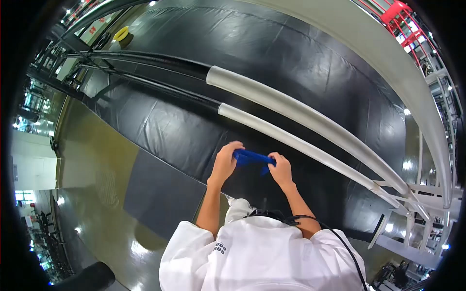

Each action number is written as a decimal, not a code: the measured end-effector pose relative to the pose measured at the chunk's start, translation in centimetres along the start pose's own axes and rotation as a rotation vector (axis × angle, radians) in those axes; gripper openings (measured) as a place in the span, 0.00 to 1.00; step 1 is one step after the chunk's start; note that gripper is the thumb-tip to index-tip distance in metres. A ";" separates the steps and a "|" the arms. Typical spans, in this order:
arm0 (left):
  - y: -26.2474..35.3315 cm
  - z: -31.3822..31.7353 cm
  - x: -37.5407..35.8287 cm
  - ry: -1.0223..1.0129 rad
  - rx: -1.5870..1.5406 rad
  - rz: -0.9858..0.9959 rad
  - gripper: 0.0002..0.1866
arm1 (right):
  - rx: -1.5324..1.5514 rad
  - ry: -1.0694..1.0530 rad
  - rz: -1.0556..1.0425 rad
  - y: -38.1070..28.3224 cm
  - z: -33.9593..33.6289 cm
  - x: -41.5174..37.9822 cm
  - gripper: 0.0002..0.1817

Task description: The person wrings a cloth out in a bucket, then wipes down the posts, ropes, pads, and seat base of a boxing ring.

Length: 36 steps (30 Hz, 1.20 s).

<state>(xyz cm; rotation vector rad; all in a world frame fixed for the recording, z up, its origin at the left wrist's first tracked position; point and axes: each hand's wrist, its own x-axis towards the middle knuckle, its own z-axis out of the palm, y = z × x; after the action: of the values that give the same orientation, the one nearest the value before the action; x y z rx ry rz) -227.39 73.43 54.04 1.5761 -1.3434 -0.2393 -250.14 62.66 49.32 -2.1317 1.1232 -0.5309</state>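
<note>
A blue cloth (252, 156) is stretched between my two hands in front of my body. My left hand (225, 161) is closed round its left end, and the fingertips look slightly blurred. At the other end, my right hand (280, 169) pinches the cloth, with a loose corner hanging below it. Just beyond my hands runs the lower rail (291, 140), pale on the right and black on the left. Neither hand touches the rail.
A second, thicker pale rail (272, 94) lies behind, and a wide pale curved beam (388, 63) arches at upper right. Black sheeting (170, 126) covers the floor under the rails. A yellow spool-like object (122, 35) sits at far left. A black cable (340, 237) crosses my right shoulder.
</note>
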 end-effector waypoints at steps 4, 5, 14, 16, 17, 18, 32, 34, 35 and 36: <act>0.0 -0.9 -1.5 0.071 -0.080 -0.291 0.14 | -0.082 0.076 -0.071 1.0 -0.1 -2.4 0.12; -0.5 -0.9 -1.7 0.065 -0.077 -0.294 0.14 | -0.079 0.073 -0.065 1.1 -0.1 -2.5 0.12; -2.6 -2.8 5.8 0.477 -0.188 -0.096 0.14 | 0.041 0.305 -0.183 -6.2 -8.1 4.2 0.12; -2.7 -3.2 9.2 0.567 -0.172 0.031 0.14 | 0.074 0.387 -0.164 -6.2 -8.9 6.5 0.12; -2.6 -3.4 10.5 0.659 -0.154 0.160 0.14 | 0.112 0.482 -0.010 -4.5 -8.7 7.5 0.11; -2.4 -3.5 11.3 0.657 -0.159 0.163 0.14 | 0.149 0.578 0.143 -4.6 -9.0 8.0 0.11; 0.7 12.8 1.1 0.036 -0.243 -0.188 0.22 | -0.317 0.519 -0.165 -8.5 -12.4 2.9 0.13; 1.6 10.5 2.7 0.175 -0.175 -0.202 0.10 | -0.252 0.503 -0.119 -8.6 -14.3 1.8 0.12; 1.6 9.3 3.2 0.156 -0.202 -0.272 0.09 | -0.245 0.495 -0.110 -8.6 -15.0 1.3 0.11; -0.3 9.3 3.3 0.068 -0.246 -0.196 0.11 | -0.245 0.475 -0.091 -8.4 -15.5 1.0 0.09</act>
<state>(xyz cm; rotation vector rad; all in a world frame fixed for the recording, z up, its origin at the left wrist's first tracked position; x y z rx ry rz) -232.40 65.61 50.81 1.4925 -1.0638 -0.4501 -254.33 59.61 66.17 -2.3433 1.4091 -1.0276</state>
